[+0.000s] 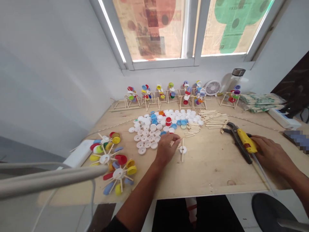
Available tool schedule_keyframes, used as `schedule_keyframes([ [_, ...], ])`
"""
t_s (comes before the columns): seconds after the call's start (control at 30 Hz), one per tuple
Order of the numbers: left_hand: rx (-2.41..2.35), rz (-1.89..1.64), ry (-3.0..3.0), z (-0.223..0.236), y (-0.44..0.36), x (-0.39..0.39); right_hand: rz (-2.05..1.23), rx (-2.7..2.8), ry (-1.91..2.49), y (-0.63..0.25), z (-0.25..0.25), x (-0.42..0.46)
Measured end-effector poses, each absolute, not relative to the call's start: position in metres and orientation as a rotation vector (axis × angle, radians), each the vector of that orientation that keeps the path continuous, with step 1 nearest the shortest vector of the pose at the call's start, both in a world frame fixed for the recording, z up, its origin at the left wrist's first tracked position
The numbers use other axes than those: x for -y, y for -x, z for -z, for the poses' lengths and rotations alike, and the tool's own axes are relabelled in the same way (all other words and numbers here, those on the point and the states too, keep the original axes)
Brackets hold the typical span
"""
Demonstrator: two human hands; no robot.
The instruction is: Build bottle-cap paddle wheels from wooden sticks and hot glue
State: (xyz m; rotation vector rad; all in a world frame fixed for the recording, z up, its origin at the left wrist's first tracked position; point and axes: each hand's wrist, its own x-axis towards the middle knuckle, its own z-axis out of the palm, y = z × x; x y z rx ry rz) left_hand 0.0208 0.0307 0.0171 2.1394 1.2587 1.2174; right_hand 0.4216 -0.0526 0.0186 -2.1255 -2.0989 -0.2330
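Observation:
My left hand [168,147] is in a pinch beside a white bottle cap [184,150] lying on the table. A thin wooden stick [183,138] seems to be between its fingertips, partly hidden by them. Other short sticks lie across that cap in a cross shape. At the right, my right hand [270,153] is closed around the back of a yellow glue gun [247,141]. A black-handled cutting tool [238,141] lies right beside the glue gun. To the left of my left hand spreads a pile of white bottle caps [147,132], with some blue and red ones.
Loose sticks [213,119] lie behind the work spot. Several cap-and-stick wheels [118,174] are at the left. Stick stands with coloured wheels [187,93] line the wall, near a small fan [212,87] and a bottle [235,79]. A power strip [285,118] sits far right.

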Motion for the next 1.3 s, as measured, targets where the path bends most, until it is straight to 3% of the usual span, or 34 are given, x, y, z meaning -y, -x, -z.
schedule_keyframes([
  [0.33, -1.292, -1.283, -2.202, -0.019, -0.023, -0.029, 0.068, 1.534, 2.137, -0.36, -0.053, 0.065],
  [0.63, -1.294, -1.297, -2.343, -0.016, -0.022, -0.027, -0.274, 1.895, 1.554, -0.246, -0.038, 0.068],
  [1.3, -1.191, -1.346, -2.448, -0.017, -0.023, -0.028, -0.002, 2.033, 1.458, -0.222, -0.021, 0.058],
])
